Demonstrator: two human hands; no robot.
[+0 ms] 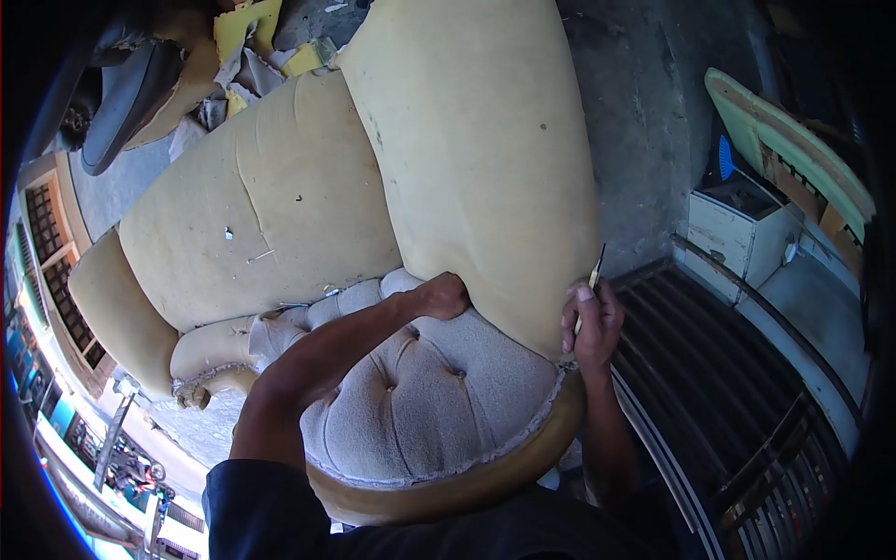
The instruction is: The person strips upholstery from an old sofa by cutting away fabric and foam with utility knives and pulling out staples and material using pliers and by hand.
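Note:
My left hand [442,296] is a closed fist, pressed into the crease between the bare tan foam [476,140] and the grey button-tufted fabric [434,392] of a sofa. Whatever its fingers hold, if anything, is hidden. At the right edge of the foam, my right hand [595,327] is closed around a slim screwdriver [595,273] with a pale handle, its thin dark shaft pointing up. The tufted fabric has a rough, frayed edge along the curved tan border [448,495].
Small bits lie on the foam seat [271,187]. Foam and fabric scraps [247,56] are heaped at the upper left. To the right are a black slatted metal rack [709,364], a white box [737,233] and a pale green padded panel [784,140].

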